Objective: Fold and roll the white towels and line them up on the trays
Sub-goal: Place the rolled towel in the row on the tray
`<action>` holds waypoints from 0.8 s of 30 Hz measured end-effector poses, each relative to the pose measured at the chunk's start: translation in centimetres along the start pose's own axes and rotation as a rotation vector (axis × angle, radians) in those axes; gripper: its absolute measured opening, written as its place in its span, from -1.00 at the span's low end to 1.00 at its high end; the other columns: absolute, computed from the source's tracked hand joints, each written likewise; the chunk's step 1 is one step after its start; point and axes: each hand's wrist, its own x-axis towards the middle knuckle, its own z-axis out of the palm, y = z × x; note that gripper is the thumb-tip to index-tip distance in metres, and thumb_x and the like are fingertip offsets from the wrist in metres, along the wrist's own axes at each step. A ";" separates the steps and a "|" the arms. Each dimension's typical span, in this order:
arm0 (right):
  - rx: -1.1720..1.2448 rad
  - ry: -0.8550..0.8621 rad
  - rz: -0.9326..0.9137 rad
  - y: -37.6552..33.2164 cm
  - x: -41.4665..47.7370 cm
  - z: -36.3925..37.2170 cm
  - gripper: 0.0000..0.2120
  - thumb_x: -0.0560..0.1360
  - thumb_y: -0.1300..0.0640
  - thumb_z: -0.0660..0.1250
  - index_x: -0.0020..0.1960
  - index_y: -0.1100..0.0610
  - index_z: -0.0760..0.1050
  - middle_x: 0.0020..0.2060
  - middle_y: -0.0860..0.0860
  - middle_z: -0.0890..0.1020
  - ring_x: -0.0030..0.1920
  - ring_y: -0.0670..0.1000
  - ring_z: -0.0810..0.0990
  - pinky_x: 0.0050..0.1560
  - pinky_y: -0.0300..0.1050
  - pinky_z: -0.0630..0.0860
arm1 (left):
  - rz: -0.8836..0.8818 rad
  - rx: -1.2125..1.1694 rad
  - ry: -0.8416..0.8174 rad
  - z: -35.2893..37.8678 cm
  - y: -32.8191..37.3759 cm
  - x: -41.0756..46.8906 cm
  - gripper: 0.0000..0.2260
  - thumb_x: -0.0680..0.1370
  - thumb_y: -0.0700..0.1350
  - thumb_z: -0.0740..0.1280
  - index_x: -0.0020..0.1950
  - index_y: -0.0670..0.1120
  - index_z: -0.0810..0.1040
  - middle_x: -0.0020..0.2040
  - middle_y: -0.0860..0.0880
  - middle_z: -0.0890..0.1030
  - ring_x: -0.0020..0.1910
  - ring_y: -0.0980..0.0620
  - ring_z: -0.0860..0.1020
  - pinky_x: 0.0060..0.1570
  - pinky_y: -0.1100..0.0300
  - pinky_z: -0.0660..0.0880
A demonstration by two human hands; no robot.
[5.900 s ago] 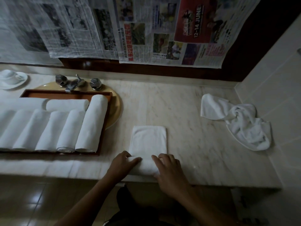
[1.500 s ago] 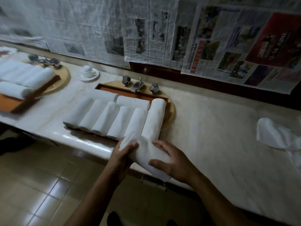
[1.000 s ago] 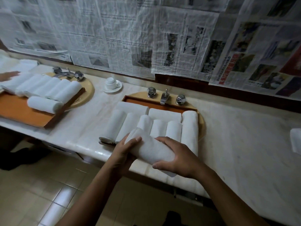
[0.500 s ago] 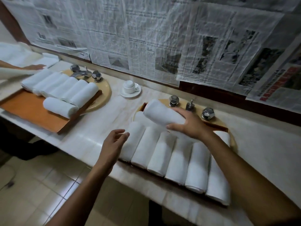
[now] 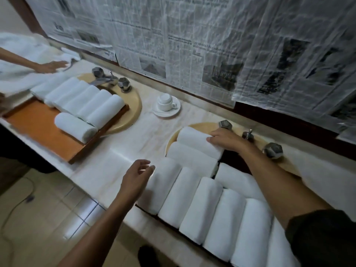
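Right hand (image 5: 225, 140) is clasping the rolled towel (image 5: 194, 140), fingers curled over it; soft and light, it likely needs girth-wise holding. Left hand (image 5: 137, 175) is hovering, fingers apart.

The scene is dim, with soft light and only faint shadows. The rolled towels (image 5: 192, 199) are the brightest patches, nearly blown out, their texture lost. A pale glare streak lies along the worktop (image 5: 115, 157) edge beside the left hand (image 5: 137, 175), and the floor (image 5: 82, 214) tiles carry a reflection. Motion blur smears the other person's arm (image 5: 25, 60) at far left and the lower-right towels. Newspaper (image 5: 192, 45) print is soft. Wide-angle distortion bows the worktop toward the edges.
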 end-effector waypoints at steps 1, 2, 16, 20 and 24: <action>0.001 0.011 -0.002 0.0 0.0 -0.1 -0.88 0.62 -0.01 0.30 -0.06 -0.04 0.56 -0.02 -0.06 0.58 0.13 0.08 0.59 0.00 -0.09 0.40 | -0.007 0.006 -0.012 0.3 0.7 0.8 -0.82 0.57 0.09 0.42 0.16 0.15 0.60 0.08 0.16 0.64 0.08 0.21 0.59 -0.06 0.26 0.44; 0.016 0.021 0.004 0.1 -0.4 0.0 -0.90 0.60 -0.01 0.31 0.03 -0.03 0.58 0.03 -0.06 0.60 0.17 0.10 0.60 0.05 -0.09 0.43 | -0.003 0.024 -0.023 0.8 1.3 1.8 -0.82 0.58 0.09 0.40 0.17 0.15 0.59 0.08 0.15 0.64 0.08 0.20 0.59 -0.06 0.25 0.44; 0.273 0.413 0.359 -3.3 -7.8 7.0 -0.44 0.70 0.06 0.17 0.65 0.08 0.13 0.54 0.17 0.36 0.53 0.16 0.32 0.50 -0.01 0.28 | 0.256 0.215 -0.356 6.5 8.9 10.1 -0.64 0.68 0.09 0.23 0.43 0.03 0.54 0.40 0.00 0.56 0.37 -0.03 0.50 0.34 0.11 0.40; 0.152 0.384 0.432 -3.8 -7.0 7.2 -0.41 0.67 0.16 0.14 0.66 0.09 0.07 0.33 0.23 0.55 0.32 0.20 0.50 0.33 0.06 0.43 | 0.237 0.257 -0.422 5.5 8.5 10.8 -0.66 0.63 0.09 0.30 0.38 0.07 0.58 0.30 0.00 0.60 0.26 -0.01 0.57 0.27 0.11 0.47; 0.303 0.532 0.437 -4.4 -9.3 7.6 -0.42 0.67 0.14 0.20 0.65 -0.02 0.14 0.45 0.09 0.48 0.42 0.11 0.45 0.41 0.04 0.40 | 0.206 0.200 -0.443 3.7 8.2 11.3 -0.56 0.55 0.15 0.34 0.41 0.09 0.52 0.28 -0.01 0.61 0.18 0.00 0.60 0.18 0.01 0.55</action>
